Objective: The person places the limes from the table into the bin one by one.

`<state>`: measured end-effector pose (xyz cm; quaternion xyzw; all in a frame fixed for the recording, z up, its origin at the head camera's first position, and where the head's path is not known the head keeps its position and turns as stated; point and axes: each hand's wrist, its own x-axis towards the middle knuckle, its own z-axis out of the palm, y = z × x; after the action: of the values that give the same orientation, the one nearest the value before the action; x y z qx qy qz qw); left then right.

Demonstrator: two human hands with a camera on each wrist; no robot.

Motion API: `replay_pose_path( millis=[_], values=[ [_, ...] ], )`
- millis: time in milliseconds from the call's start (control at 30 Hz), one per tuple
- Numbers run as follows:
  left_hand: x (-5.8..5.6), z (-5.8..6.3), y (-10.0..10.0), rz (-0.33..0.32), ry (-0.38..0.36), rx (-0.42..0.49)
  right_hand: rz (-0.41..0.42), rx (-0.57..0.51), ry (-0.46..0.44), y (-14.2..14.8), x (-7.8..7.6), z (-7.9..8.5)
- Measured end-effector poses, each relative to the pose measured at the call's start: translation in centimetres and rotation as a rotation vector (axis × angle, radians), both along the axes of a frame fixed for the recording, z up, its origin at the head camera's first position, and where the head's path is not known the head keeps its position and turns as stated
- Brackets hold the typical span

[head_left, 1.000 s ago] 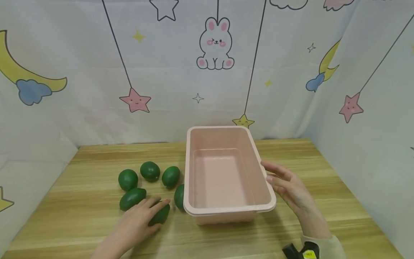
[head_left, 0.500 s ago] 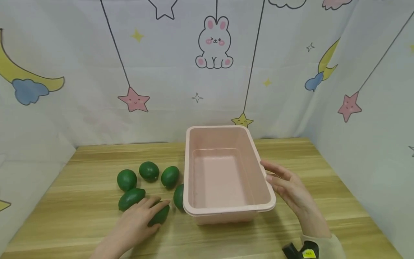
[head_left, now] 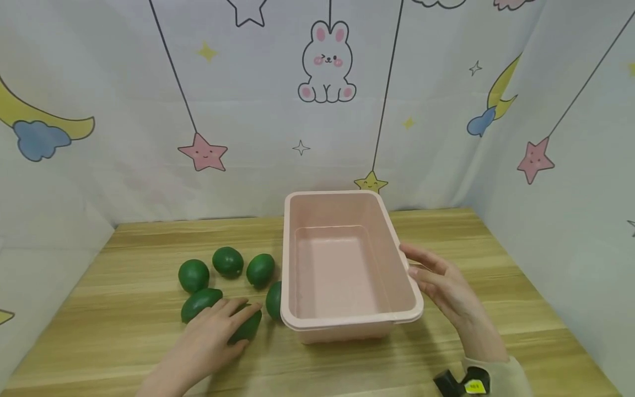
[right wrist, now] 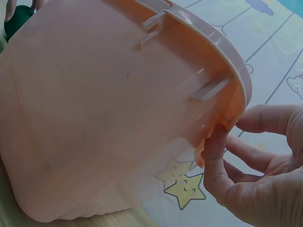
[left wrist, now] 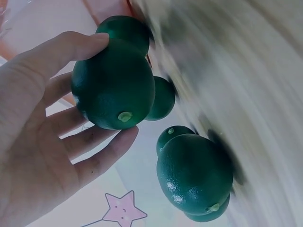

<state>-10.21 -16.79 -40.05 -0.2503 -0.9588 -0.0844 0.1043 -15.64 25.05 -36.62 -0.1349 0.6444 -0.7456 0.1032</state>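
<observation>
My left hand (head_left: 210,336) has its thumb and fingers around a dark green lime (head_left: 248,326) at the near end of the group. In the left wrist view this lime (left wrist: 113,85) shows its stem nub, with the thumb across one side and fingers on the other. My right hand (head_left: 448,289) pinches the right rim of a pink plastic bin (head_left: 342,321). The right wrist view has the thumb under the rim and a finger against its outer side. No items show inside the bin.
Several more limes lie left of the bin, among them an oval lime (head_left: 200,304) and one lime (head_left: 274,301) partly hidden by the bin's left edge. They stand on a wooden table (head_left: 99,331). A patterned white curtain (head_left: 263,116) closes off the back and sides.
The head view has shifted slightly. My left hand and its lime have moved very slightly away from me; the right hand and bin stay in place.
</observation>
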Motion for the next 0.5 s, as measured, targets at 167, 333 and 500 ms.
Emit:
replay_pose_path(
  millis=[167, 333, 500],
  values=[
    [-0.16, 0.31, 0.02, -0.009, 0.061, 0.001, 0.001, -0.002, 0.002, 0.01, -0.04, 0.02],
    [-0.43, 0.66, 0.02, -0.023, 0.105, -0.003, -0.001, -0.004, -0.003, 0.0, -0.03, 0.04],
    [-0.74, 1.0, 0.03, -0.046, 0.143, 0.009, -0.007, 0.0, -0.014, 0.01, 0.07, 0.07]
  ],
)
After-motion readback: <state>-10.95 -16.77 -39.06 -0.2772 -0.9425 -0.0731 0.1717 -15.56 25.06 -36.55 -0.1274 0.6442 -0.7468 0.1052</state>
